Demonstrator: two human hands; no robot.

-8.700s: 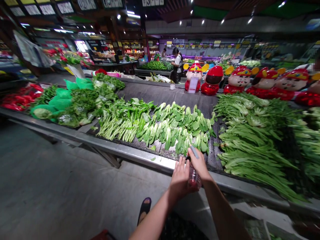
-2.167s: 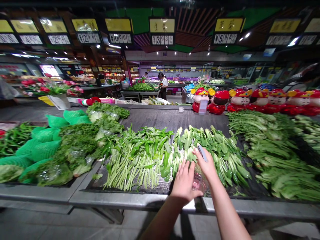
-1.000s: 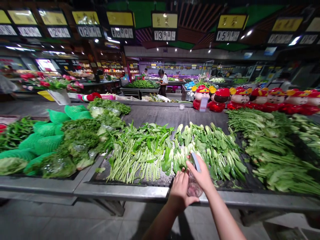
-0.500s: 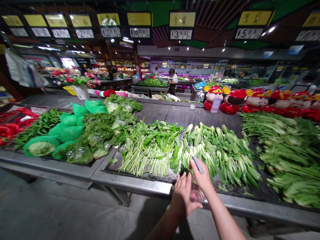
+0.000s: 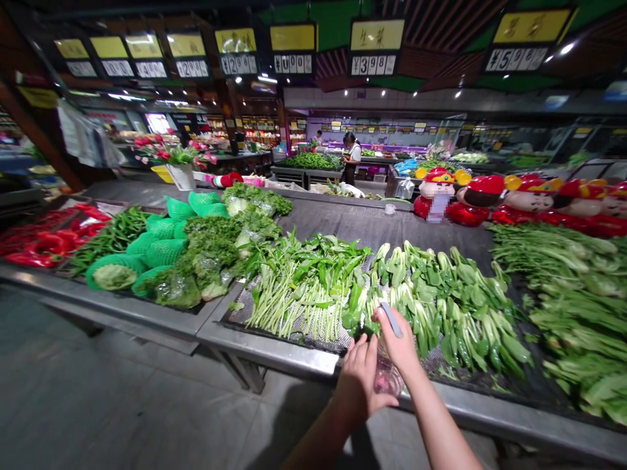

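Note:
My left hand (image 5: pixel 360 377) curls around the lower part of a clear plastic bottle (image 5: pixel 388 374) with pinkish contents, just past the steel front edge of the vegetable table (image 5: pixel 279 348). My right hand (image 5: pixel 399 343) pinches a slim grey strip (image 5: pixel 390 319) above the bottle, its fingertips close to a heap of bok choy (image 5: pixel 441 307). What the strip is, I cannot tell. Left of the bok choy lies a pile of long-stemmed leafy greens (image 5: pixel 308 287) on a dark mesh.
Red peppers (image 5: pixel 49 241) and green-netted lettuces (image 5: pixel 161 254) fill the table's left end. Red figurines (image 5: pixel 475 199) stand along the far side, behind bundled greens (image 5: pixel 578 307). A person in an apron (image 5: pixel 351 158) works at a farther stall. Price signs (image 5: pixel 375 47) hang overhead.
The view has swung, so the table and stalls slide rightward in the frame. Both hands stay at the table's front edge with the bottle and strip.

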